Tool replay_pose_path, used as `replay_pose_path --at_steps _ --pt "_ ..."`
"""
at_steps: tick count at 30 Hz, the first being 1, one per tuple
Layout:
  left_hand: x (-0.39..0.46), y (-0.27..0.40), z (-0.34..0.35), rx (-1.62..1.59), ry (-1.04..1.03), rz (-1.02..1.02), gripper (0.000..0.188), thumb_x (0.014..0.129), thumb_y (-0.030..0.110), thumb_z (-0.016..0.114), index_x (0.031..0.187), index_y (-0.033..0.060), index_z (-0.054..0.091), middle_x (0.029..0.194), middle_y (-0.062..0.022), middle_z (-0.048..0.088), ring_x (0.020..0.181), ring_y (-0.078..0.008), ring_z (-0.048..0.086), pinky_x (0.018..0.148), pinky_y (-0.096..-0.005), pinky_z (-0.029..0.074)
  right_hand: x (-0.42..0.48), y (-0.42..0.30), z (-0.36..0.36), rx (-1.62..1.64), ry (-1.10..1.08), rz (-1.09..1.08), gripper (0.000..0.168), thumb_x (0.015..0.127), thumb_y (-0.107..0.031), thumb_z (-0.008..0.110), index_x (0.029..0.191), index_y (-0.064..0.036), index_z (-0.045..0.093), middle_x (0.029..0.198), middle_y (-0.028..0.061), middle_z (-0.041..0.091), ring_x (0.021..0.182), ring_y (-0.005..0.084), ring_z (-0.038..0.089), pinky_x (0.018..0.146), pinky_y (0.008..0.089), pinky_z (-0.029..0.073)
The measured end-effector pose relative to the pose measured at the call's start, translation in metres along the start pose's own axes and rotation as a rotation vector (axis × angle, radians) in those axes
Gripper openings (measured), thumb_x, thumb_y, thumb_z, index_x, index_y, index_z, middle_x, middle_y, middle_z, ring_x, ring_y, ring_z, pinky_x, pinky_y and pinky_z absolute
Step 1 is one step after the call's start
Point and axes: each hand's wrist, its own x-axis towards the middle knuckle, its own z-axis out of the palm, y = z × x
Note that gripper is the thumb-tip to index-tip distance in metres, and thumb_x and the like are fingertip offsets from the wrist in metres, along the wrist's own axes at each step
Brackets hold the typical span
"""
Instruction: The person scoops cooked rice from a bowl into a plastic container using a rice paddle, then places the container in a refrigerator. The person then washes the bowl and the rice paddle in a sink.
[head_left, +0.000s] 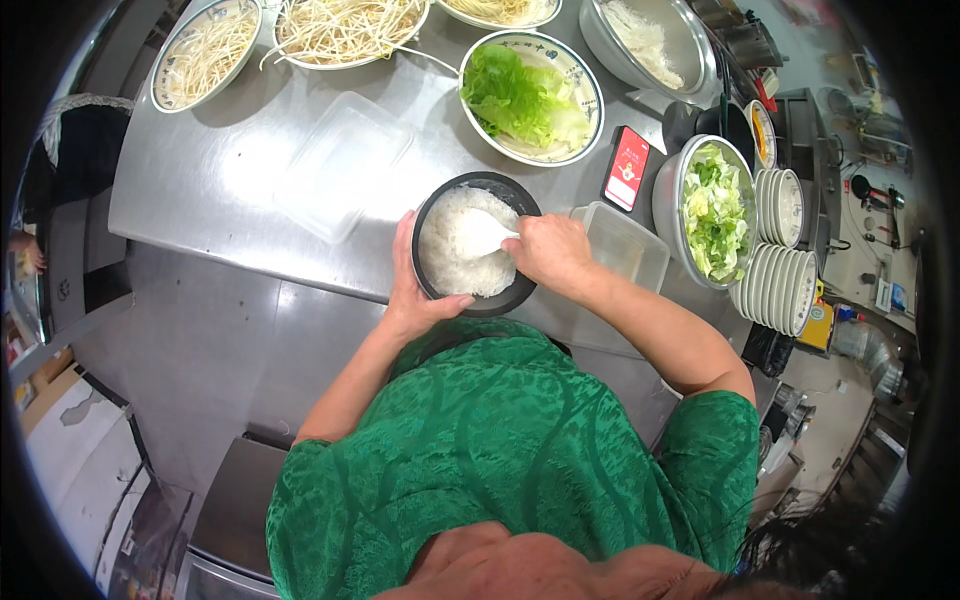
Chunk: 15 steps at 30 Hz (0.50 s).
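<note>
A dark round pot (517, 191) of cooked white rice (457, 277) is at the near edge of the steel table. My left hand (416, 296) grips the pot's left side, its thumb over the near rim. My right hand (551, 247) is closed on the handle of a white rice paddle (480, 234), whose blade rests in the rice. Right of the pot sits a translucent plastic container (634, 244), partly hidden by my right forearm. A clear plastic lid or tray (341, 169) lies to the left.
Beyond the pot is a bowl of lettuce leaves (529, 97); bowls of bean sprouts (349, 26) stand behind left. A phone (626, 169), a metal bowl of cut lettuce (712, 210), stacked dishes (776, 289) and a steel bowl of pale noodles (645, 45) are right. Another person's hand (26, 251) shows far left.
</note>
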Motion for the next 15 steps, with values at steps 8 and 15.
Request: replay_pose_path --at_steps 8,15 --pt "-0.007 -0.001 0.001 -0.152 -0.004 -0.084 0.126 0.052 0.052 0.081 0.141 -0.0005 0.01 0.139 -0.0194 0.022 0.132 -0.0297 0.021 0.108 -0.0417 0.021 0.001 -0.015 0.022 0.089 0.069 -0.041 0.029 0.079 -0.031 0.059 0.076 -0.002 0.067 0.075 0.0183 0.065 0.075 0.035 0.063 0.07 0.0447 0.049" --pt "0.003 -0.003 -0.009 -0.201 0.067 -0.059 0.128 0.052 0.061 0.077 0.142 -0.0002 0.011 0.143 -0.0167 0.018 0.133 -0.0267 0.02 0.109 -0.0401 0.02 -0.008 -0.006 0.026 0.241 0.173 -0.064 0.03 0.078 -0.036 0.06 0.078 -0.006 0.067 0.072 0.018 0.064 0.074 0.0346 0.062 0.068 0.0449 0.048"
